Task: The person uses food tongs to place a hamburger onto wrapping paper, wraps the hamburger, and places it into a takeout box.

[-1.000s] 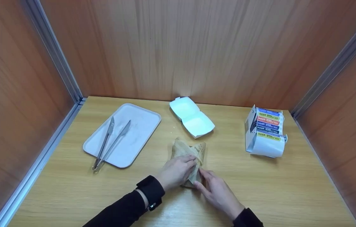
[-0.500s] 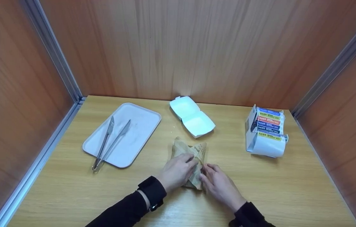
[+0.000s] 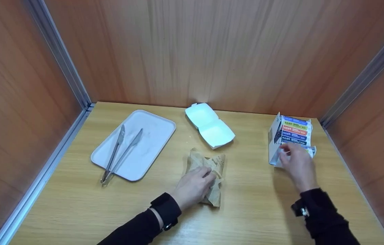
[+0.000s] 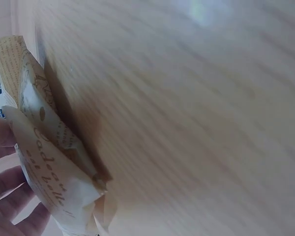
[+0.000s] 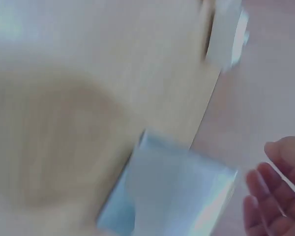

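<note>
We find the packet (image 3: pixel 217 166), wrapped in printed brown paper, lying on the bench (image 3: pixel 246 197) near its front middle. The word "Cadeau" is legible on the paper in the left wrist view. The left hand (image 3: pixel 193 187) lies over the packet's left side; its grip is clamped on the paper, with the fingers bent against it.

We note the right hand (image 3: pixel 299 166) in front of the box (image 3: pixel 273 146), at the right of the bench. Its grip is apart, thumb and forefinger bent with a gap between them. In the right wrist view, which is blurred, we see the fingertips clear of the box. Coloured labels (image 3: pixel 294 131) show in a row inside the box, behind the hand.

Beyond the packet, near the rear wall (image 3: pixel 171 51), we record a pale container (image 3: pixel 209 125) standing open on its hinge. To the left is a white tray (image 3: pixel 158 136). Metal tongs (image 3: pixel 112 157) lie across it, arms spread on the tray, joined end past its near edge. Each wrist carries a black strap (image 3: pixel 165 207) below a dark sleeve (image 3: pixel 134 224).
</note>
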